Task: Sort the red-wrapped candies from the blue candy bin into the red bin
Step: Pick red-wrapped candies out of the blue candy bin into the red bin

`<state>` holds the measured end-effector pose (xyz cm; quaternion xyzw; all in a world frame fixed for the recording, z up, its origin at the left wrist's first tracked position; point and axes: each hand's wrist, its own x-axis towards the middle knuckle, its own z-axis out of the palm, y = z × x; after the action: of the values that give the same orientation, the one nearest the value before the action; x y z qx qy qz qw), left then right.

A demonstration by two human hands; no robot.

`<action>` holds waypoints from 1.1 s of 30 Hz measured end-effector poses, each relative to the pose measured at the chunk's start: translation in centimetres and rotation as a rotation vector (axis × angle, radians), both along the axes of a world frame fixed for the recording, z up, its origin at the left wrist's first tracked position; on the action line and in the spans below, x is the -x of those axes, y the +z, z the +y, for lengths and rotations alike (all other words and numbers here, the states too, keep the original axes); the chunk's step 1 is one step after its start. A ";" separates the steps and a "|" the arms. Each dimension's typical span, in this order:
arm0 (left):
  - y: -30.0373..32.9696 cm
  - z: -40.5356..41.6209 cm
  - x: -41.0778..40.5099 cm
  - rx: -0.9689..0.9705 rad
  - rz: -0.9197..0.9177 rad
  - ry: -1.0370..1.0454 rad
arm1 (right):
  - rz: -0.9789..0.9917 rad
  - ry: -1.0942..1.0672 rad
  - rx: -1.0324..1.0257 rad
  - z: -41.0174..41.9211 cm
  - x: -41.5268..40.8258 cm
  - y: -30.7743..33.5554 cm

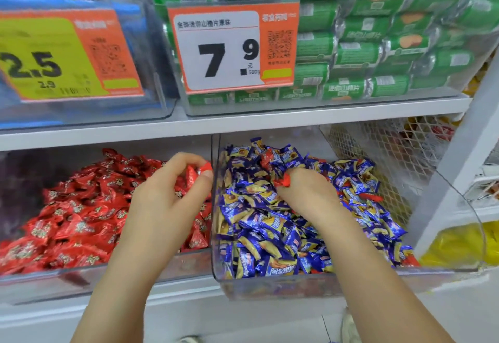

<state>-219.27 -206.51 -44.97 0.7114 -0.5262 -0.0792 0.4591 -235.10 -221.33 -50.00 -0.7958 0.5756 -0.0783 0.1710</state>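
Two clear bins stand side by side on the lower shelf. The red bin [89, 275] on the left is heaped with red-wrapped candies. The blue candy bin [270, 284] on the right holds blue-and-yellow wrapped candies with a few red ones mixed in, one near its top [267, 157] and one at its right side [374, 197]. My left hand [164, 194] hovers over the red bin's right edge, fingers pinched on a red candy [204, 167]. My right hand [310, 194] is pressed into the blue pile, fingers curled on another red candy [283, 180].
A clear divider wall [214, 194] separates the two bins. The upper shelf [243, 124] carries a bin of green packets [378, 45] with a 7.9 price tag [232, 48] and a 2.5 tag [64, 56] at left. A white mesh basket [391, 148] and upright post [459, 159] stand at right.
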 end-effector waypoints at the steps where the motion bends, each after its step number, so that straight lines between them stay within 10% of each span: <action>1: -0.1 0.2 -0.8 -0.021 0.015 0.023 | -0.013 0.000 -0.006 0.2 0.1 0.4; 9: -1.5 1.5 -7.2 -0.214 0.206 0.100 | -0.163 0.330 0.155 6.7 -1.8 8.9; 24: -1.3 0.2 -9.5 -0.156 0.702 0.214 | -0.358 0.521 0.258 7.1 -10.8 4.1; 33: -1.8 0.0 -6.4 -0.133 0.149 0.128 | -0.679 0.289 0.033 5.0 -5.1 4.3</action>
<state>-212.82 -206.52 -46.72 0.7645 -0.4377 -0.1373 0.4528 -229.96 -216.35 -45.72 -0.8003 0.3664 -0.3221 0.3486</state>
